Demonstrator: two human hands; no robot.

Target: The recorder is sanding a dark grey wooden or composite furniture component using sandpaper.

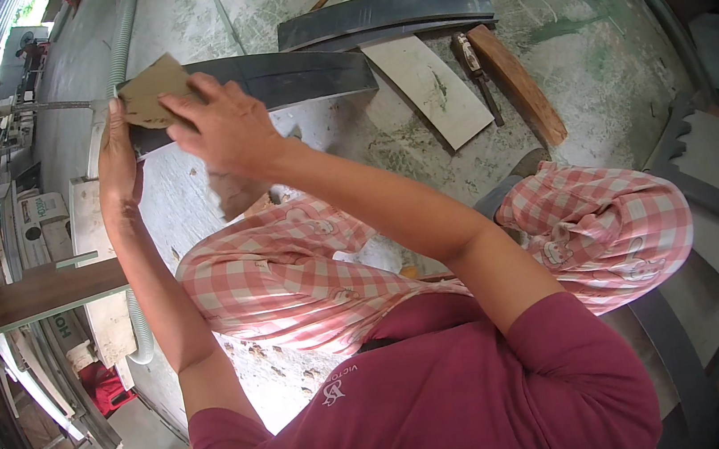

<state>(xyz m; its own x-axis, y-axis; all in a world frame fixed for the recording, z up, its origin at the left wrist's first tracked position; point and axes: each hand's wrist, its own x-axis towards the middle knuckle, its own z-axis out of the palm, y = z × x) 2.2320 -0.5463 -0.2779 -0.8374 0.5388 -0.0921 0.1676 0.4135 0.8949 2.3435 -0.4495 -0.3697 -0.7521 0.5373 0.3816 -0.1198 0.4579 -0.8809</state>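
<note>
The right hand (226,124) has its fingers bent over the right edge of a stiff-looking tan piece (147,91), gripping it; the piece sits at 10 o'clock from that hand, over the left end of a long dark panel (301,75), though whether it touches the surface cannot be told. At 9 o'clock the left hand (116,156) is at the panel's near-left end, just beside the tan piece; its grasp is partly hidden, so I cannot tell whether it is closed on anything. From the right hand the dark panel stretches toward 2 o'clock, and farther out that way lies a second dark curved piece (383,17). At 3 o'clock come a pale board (435,94), a slim tool (478,75) with a light handle, and a brown wooden block (517,84), tool and block side by side on the worn green-grey floor (591,61). A ribbed hose (123,38) runs off toward 11 o'clock. A brown board (45,299) juts out at 8 o'clock, and a red item (106,387) lies farther off at 7. The person's checked trousers (249,274) are at 6 o'clock.
</note>
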